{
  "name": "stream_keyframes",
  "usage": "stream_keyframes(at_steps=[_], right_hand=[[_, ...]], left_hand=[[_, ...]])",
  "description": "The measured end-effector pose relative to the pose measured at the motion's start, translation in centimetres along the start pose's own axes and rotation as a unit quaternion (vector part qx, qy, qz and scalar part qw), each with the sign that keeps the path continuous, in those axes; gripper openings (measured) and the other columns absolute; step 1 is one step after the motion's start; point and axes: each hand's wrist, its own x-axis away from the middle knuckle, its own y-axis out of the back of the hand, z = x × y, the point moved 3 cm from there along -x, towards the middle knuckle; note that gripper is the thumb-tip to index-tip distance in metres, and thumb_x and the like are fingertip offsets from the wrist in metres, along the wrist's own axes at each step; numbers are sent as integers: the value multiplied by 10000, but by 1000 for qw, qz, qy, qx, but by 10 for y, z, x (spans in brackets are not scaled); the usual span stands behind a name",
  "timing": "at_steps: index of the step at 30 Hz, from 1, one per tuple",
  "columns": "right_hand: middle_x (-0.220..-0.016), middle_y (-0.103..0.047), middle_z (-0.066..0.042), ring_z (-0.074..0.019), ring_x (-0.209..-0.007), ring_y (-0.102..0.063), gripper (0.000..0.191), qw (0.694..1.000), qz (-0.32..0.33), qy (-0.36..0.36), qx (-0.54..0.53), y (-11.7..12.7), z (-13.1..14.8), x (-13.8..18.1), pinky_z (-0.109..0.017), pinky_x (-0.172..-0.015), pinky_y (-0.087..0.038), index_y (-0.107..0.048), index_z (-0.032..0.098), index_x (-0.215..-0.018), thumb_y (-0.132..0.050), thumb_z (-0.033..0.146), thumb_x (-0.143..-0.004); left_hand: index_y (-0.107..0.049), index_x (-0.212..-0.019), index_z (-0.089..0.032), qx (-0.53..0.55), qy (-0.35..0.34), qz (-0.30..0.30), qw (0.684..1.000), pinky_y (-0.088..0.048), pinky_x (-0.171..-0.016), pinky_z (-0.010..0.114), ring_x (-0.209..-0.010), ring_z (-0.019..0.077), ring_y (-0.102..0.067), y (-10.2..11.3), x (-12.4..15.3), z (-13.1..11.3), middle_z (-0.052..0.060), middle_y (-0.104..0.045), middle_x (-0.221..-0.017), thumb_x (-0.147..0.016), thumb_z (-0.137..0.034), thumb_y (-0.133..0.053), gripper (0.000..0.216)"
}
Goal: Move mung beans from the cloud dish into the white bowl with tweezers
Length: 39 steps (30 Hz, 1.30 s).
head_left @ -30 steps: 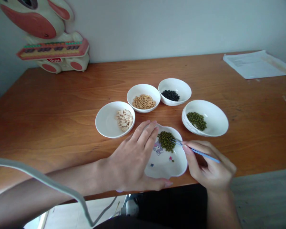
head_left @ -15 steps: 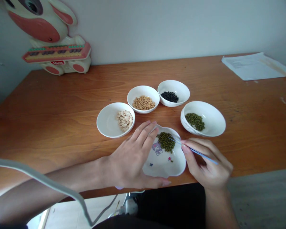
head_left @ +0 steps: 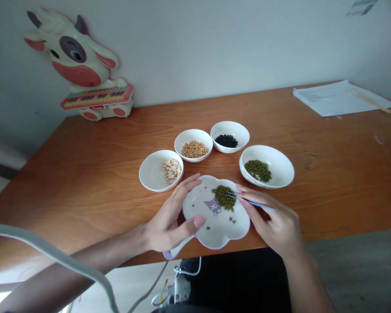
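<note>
A white flower-shaped dish (head_left: 211,232) with a lilac rim, a handle and a cartoon print lies near the table's front edge. Green beans (head_left: 224,198) are heaped at its upper right. My left hand (head_left: 174,221) grips the dish's left side, thumb over the rim and fingers along the outside. Pinched in my right hand (head_left: 276,221) is a pair of blue tweezers (head_left: 259,204), their tips at the green beans. Just beyond, a white bowl (head_left: 282,167) holds more green beans.
Further bowls curve behind the dish: one with pale flat seeds (head_left: 172,170), one with tan beans (head_left: 194,149), one with black beans (head_left: 226,140). A cow keyboard toy (head_left: 97,98) stands back left; papers (head_left: 342,98) lie back right. A grey cable (head_left: 58,256) crosses lower left.
My left hand has drawn back from over the dish to its left side, with the thumb now on the rim. The tweezers stay at the green beans. The camera view has shifted.
</note>
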Motion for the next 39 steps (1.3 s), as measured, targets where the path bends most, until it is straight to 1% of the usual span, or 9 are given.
stream_keyframes(at_steps=[5,10,14,18,21,24,27,31,39], right_hand=[[-1272,-836,-52,-206,-1086,-843,271,1000,-3,-7,-4,3,-2,1,-310,-991,-706,-755,249,-1238,-706,106,-1013],[-1275,-835,-43,-213,-1083,-845,263,1000,-1,-7,2,4,-2,2,-322,-989,-713,-757,253,-1255,-702,135,-1026],[-1279,-834,-33,-203,-1079,-845,262,999,-2,-23,25,2,1,6,-274,-972,-704,-759,252,-1270,-688,151,-1038],[-1277,-832,-41,-214,-1080,-843,229,997,-19,-52,46,0,7,12,-246,-941,-698,-773,243,-1250,-676,176,-1054],[-1255,-838,-49,-211,-1070,-844,214,995,-42,-69,57,-2,12,16,-228,-951,-687,-776,232,-1249,-682,198,-1060],[-1256,-836,-64,-216,-1083,-841,213,994,-62,-76,50,-5,15,17,-221,-951,-686,-780,220,-1244,-695,188,-1052],[-1280,-824,-70,-238,-1085,-840,243,991,-90,-88,35,-5,17,16,-228,-877,-711,-786,231,-1258,-700,169,-1040],[-1350,-791,-74,-255,-1123,-829,277,989,-112,-98,6,-5,18,15,-236,-881,-715,-796,246,-1262,-707,142,-1022],[-1308,-816,-70,-253,-1093,-842,249,991,-73,-113,-1,-6,8,8,-247,-865,-722,-813,255,-1233,-707,169,-1025]], left_hand=[[-368,-1718,-352,44,42,4,998,-401,-1318,722,-1656,407,-410,12,13,12,102,-366,-1817,-1151,-337,-429,570],[-133,-1784,-323,-147,-4,73,986,-463,-1282,720,-1621,417,-470,17,36,9,184,-399,-1783,-997,-183,-631,941],[106,-1786,-236,-245,-22,108,963,-399,-1300,759,-1650,539,-356,5,38,10,286,-225,-1827,-752,-484,-965,1509],[173,-1763,-210,-257,-9,61,965,-385,-1270,800,-1623,598,-359,-11,32,14,358,-261,-1782,-544,-837,-976,1788],[95,-1763,-264,-218,-7,-4,976,-394,-1254,802,-1607,577,-405,-21,26,15,345,-329,-1752,-588,-830,-967,1682],[34,-1751,-305,-138,17,-38,990,-443,-1252,740,-1584,515,-476,-26,20,15,296,-354,-1753,-663,-681,-1017,1559],[-6,-1749,-301,-98,-12,-33,995,-435,-1269,729,-1581,504,-483,-24,10,15,271,-340,-1765,-673,-532,-1043,1512],[-101,-1742,-313,-75,-90,-24,993,-313,-1322,770,-1662,539,-325,-13,-4,18,266,-238,-1815,-653,-513,-1068,1470],[-43,-1757,-332,-76,-67,-18,995,-293,-1331,773,-1673,537,-301,-8,-10,22,274,-227,-1819,-617,-528,-1091,1562]])
